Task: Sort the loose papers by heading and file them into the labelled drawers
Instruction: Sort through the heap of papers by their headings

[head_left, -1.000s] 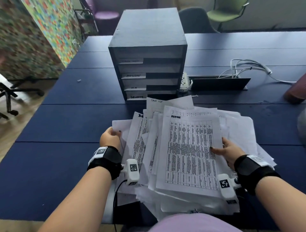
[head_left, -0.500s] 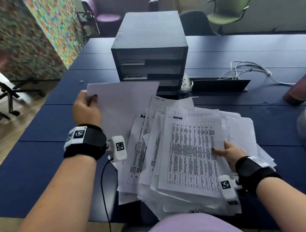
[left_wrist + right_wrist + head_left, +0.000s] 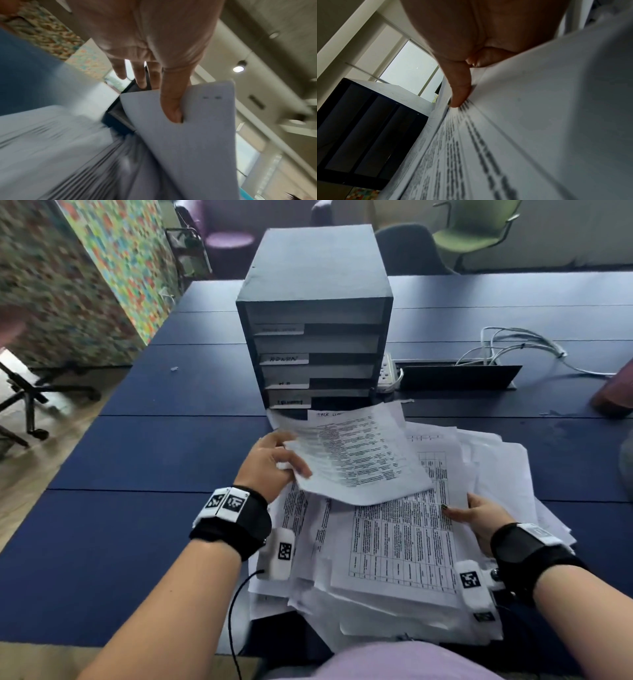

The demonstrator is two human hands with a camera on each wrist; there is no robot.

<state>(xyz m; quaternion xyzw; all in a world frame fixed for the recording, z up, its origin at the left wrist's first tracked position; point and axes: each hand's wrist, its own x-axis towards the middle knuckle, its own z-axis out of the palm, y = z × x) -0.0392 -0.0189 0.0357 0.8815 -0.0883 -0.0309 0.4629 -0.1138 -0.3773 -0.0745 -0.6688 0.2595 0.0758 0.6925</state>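
Observation:
A dark drawer unit [image 3: 315, 289] with white labels stands mid-table; one label reads ADMIN [image 3: 284, 358]. In front of it lies a loose pile of printed papers [image 3: 394, 546]. My left hand [image 3: 270, 463] pinches the left edge of a sheet of text [image 3: 356, 453] and holds it face up above the pile. In the left wrist view the thumb [image 3: 171, 102] lies on that sheet [image 3: 188, 142]. My right hand [image 3: 479, 517] grips the pile's right edge. Its thumb [image 3: 460, 93] lies on the top table-printed sheet [image 3: 488, 148], and the fingers are hidden under the paper.
The blue table [image 3: 137, 525] has bare surface to the left. Behind the drawers on the right are a power strip [image 3: 387, 371], a dark cable tray [image 3: 455, 376] and white cables [image 3: 513, 347]. A reddish object [image 3: 615, 392] sits at the right edge. Chairs [image 3: 479, 234] stand beyond the table.
My left hand drew a sheet from the pile's left side, lifted it blank side up, then turned it printed side up over the pile. The right hand has stayed put.

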